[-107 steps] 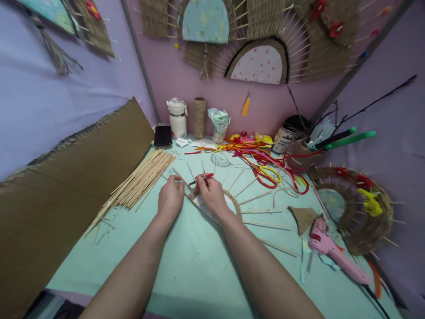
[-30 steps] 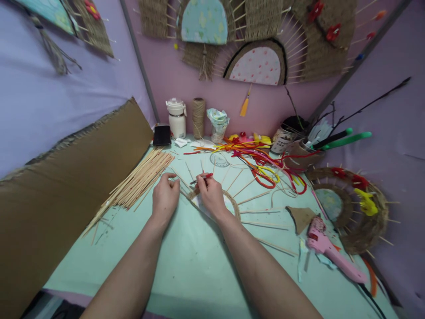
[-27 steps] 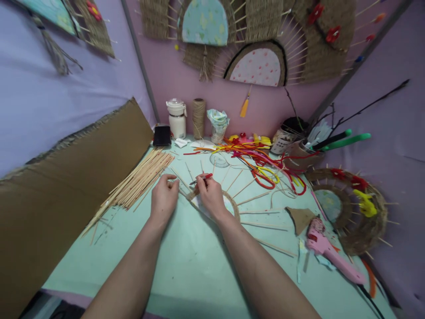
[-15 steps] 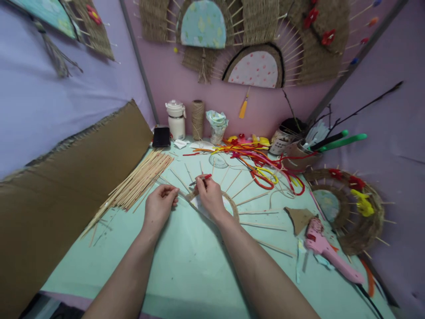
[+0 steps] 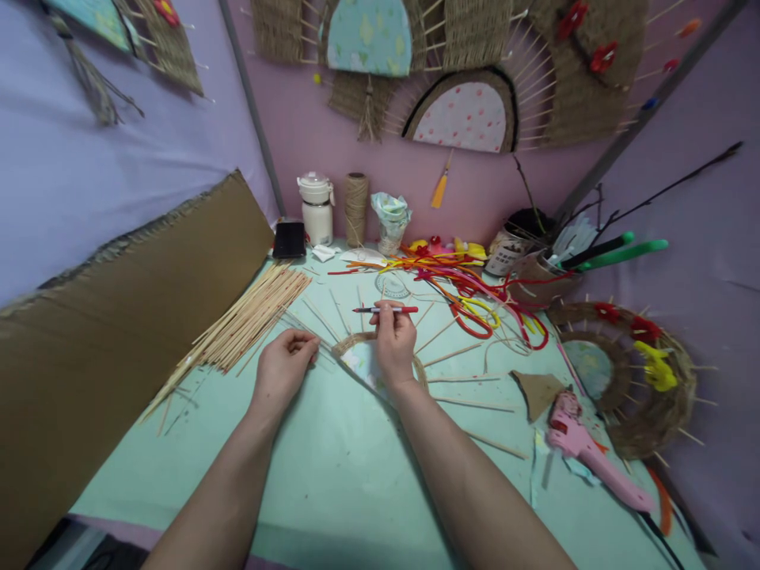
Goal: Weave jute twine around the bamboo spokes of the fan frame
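Observation:
My right hand pinches a red pen, held level with its tip pointing left. Below this hand lies a half-round piece of pale patterned fabric with a twine-wrapped rim, partly covered by the hand. Thin wooden sticks fan outward around its curved side. At its left corner, my left hand has thumb and fingers closed at a thin clear strip that looks like a ruler. The exact grip of those fingertips is partly hidden.
Loose sticks lie beside a cardboard panel at left. A twine spool, white bottle and tangled pipe cleaners with scissors are behind. A pink glue gun and finished round piece are at right.
My right hand has lifted away from the half-round piece and shifted slightly right. The red pen has swung to a level position. My left hand stays nearly in place.

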Tool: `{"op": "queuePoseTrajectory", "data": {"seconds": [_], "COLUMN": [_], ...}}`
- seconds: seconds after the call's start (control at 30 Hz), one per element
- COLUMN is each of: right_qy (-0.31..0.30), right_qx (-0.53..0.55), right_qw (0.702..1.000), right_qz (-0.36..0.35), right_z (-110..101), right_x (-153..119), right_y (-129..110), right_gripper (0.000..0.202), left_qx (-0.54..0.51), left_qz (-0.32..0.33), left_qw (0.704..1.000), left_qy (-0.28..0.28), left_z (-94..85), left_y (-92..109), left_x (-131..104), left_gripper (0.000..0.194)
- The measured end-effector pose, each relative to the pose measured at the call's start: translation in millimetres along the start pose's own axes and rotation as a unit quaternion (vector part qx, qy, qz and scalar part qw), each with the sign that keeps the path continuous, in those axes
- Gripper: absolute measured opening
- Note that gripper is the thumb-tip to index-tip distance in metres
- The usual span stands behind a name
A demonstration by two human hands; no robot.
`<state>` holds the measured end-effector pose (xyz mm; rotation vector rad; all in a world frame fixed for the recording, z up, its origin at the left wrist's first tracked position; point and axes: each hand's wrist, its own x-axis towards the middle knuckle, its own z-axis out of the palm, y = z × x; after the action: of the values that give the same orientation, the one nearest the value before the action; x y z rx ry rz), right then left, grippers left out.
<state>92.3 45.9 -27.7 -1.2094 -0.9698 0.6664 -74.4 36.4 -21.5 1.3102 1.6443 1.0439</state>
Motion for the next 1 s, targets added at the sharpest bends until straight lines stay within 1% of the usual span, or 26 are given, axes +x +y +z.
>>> {"op": "queuePoseTrajectory", "data": {"seconds": [0.23,0.47,0.6,0.67,0.87,0.93,1.0], "right_qy": [-0.024,-0.039,-0.045,-0.066,-0.196,-0.217,-0.227], "right_qx": [-0.031,-0.029,-0.037,-0.039,-0.037,-0.04,-0.044], "right_qw": [0.999,0.998,0.998,0.997,0.98,0.975,0.973], "right_qz": [0.026,0.037,0.024,0.013,-0.022,-0.025,-0.023], "right_z": [0.1,0.7,1.6,2.4,5.1,5.5,5.8], "right_x": [-1.5,-2.8,-3.3,-4.1,-8.8,-9.7,-10.1], "right_y": [-1.9,-0.1,-1.4,-2.0,-4.4,-5.0,-5.0], "right_gripper": [0.036,0.036,0.036,0.035,0.03,0.029,0.03], "left_qx": [-0.026,0.034,0.051,0.07,0.126,0.138,0.124], "left_qz": [-0.005,0.006,0.012,0.016,0.018,0.011,0.0], "left_qw": [1.0,0.999,0.999,0.997,0.992,0.99,0.992], "left_qy": [-0.001,0.001,-0.002,-0.001,0.008,0.006,-0.001], "left_z": [1.3,-0.2,-1.2,-1.1,-1.0,-0.9,-0.5], "left_y": [-1.3,-5.7,-5.6,-5.3,-6.3,-7.7,-9.4], "left_x": [-1.2,1.6,1.8,1.7,1.4,1.0,0.7], "left_gripper": [0.027,0.023,0.022,0.022,0.018,0.018,0.02]}}
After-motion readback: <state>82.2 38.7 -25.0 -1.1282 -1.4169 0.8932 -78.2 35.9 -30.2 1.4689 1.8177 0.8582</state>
